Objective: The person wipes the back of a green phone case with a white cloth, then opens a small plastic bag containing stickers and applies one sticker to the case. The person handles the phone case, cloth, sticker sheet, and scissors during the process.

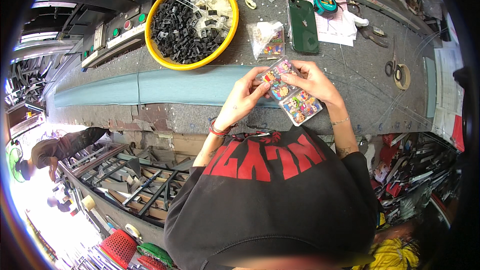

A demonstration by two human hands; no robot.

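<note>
Above the near edge of the workbench, my two hands hold a small flat packet (299,104) covered in colourful cartoon figures. It is made of two panels that meet at a crease, one angled below the other. My left hand (244,98) pinches the upper panel at its left side, thumb on top. My right hand (315,84) grips the same panel from the right, its thumb lying across the print. Fingers beneath the packet are partly hidden. Just beyond my hands lies a similar printed plastic packet (274,50) with a crumpled whitish piece over it.
A yellow-rimmed basket (237,20) of black and clear plastic parts stands at the far left. Beyond my right hand are a green phone (303,26), tape measure (325,3), papers, pliers (374,37), scissors (394,62) and a tape roll (402,77). Another person (55,151) bends over at left.
</note>
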